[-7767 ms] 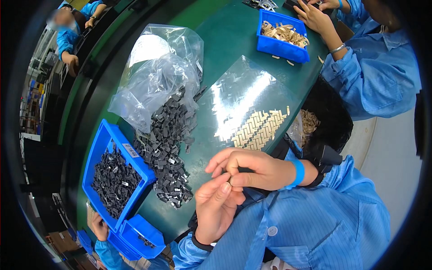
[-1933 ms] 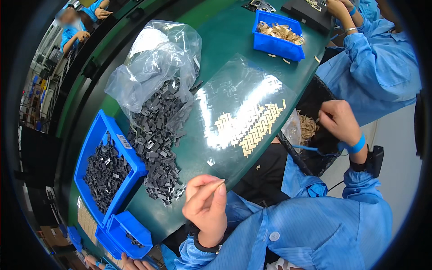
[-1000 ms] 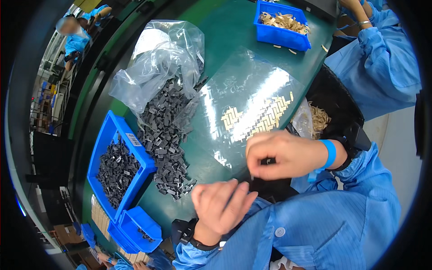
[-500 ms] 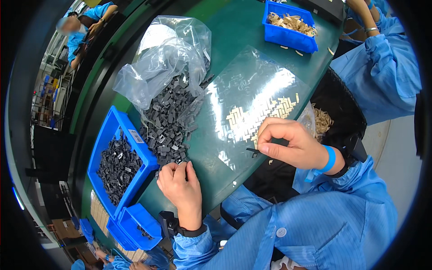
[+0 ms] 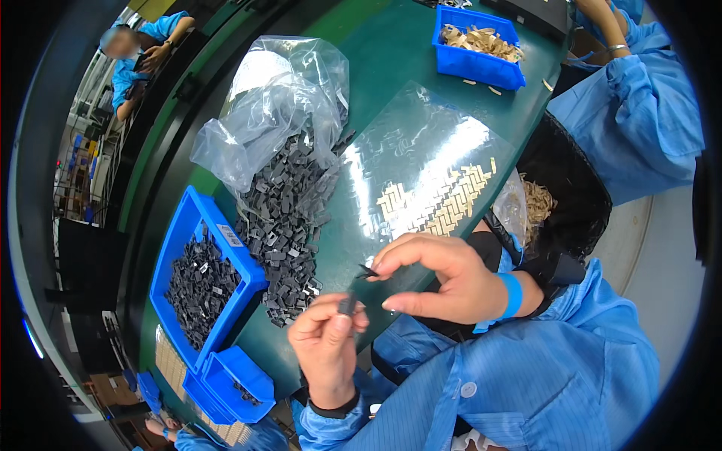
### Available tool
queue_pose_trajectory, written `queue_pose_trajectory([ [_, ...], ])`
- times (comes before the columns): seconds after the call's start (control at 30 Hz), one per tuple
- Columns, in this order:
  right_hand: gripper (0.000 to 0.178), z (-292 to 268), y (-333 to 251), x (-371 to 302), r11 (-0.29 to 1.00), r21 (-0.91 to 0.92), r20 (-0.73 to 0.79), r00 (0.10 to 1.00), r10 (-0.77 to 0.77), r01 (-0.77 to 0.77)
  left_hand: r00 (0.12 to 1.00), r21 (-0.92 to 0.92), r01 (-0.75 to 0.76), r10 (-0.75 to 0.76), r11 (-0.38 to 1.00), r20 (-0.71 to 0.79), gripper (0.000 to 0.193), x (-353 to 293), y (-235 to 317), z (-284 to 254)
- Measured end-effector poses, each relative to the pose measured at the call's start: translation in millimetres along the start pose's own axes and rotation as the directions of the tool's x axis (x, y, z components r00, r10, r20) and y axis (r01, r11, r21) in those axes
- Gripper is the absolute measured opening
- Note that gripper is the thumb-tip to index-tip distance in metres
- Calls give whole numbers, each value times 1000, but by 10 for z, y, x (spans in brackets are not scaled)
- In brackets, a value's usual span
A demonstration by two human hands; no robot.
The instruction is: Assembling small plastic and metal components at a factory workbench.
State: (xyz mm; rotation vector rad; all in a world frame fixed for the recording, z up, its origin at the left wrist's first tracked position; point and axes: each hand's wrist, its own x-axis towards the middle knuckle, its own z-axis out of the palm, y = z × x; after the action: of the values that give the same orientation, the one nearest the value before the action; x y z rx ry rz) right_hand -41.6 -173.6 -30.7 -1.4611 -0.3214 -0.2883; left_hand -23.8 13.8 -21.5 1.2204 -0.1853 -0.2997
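My left hand [image 5: 325, 342] pinches a small black plastic block [image 5: 347, 304] upright between thumb and fingers, just above the table's near edge. To its right is my right hand [image 5: 444, 278], its thumb spread away from the fingers. A thin black strip [image 5: 367, 272] hangs at that hand's index fingertip; whether it sticks there or is pinched between two fingers is hard to see. Beyond the left hand lies a heap of similar black blocks [image 5: 282, 218], partly inside a transparent plastic bag [image 5: 278, 113]. Small beige strips [image 5: 451, 207] lie in rows on a transparent sheet [image 5: 421, 113].
Left of the heap, a blue bin [image 5: 254, 276] contains small black parts, with a smaller blue bin [image 5: 263, 387] beside it. A blue box [image 5: 481, 69] of beige scraps stands far right. A black bag [image 5: 579, 173] hangs by the table's right edge, near another person's blue sleeve [image 5: 647, 113].
My left hand has left the heap with a block, moving right and nearer. My right hand has come left from the sheet with the black strip, its thumb now apart from the fingers.
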Motion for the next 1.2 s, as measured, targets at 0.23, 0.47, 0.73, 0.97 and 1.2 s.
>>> queue_pose_trajectory([
  [0.23, 25, 203, -23, -72, 965, 249, 23, 996, 81, -84, 953, -48, 303, -301, 952, 46, 37, -249, 18, -43],
  [0.47, 17, 123, 6, -21, 809, -414, -123, 856, -503, 416, 985, -176, 172, -167, 969, 43, 30, -14, -32, 268],
  [0.73, 17, 138, 92, -108, 710, -524, -49, 815, -577, 471, 994, 367, -82, 102, 927, -34, 30, -165, -51, 431],
  [0.97, 8, -45, -46, -214, 972, 235, -198, 980, 35, 13, 991, -264, 95, -117, 960, -69, 25, -59, -114, 500],
  [1.2, 5, 89, 40, -216, 820, 546, -43, 972, 233, -172, 987, -266, 125, -147, 956, -62, 27, -122, -122, 429],
])
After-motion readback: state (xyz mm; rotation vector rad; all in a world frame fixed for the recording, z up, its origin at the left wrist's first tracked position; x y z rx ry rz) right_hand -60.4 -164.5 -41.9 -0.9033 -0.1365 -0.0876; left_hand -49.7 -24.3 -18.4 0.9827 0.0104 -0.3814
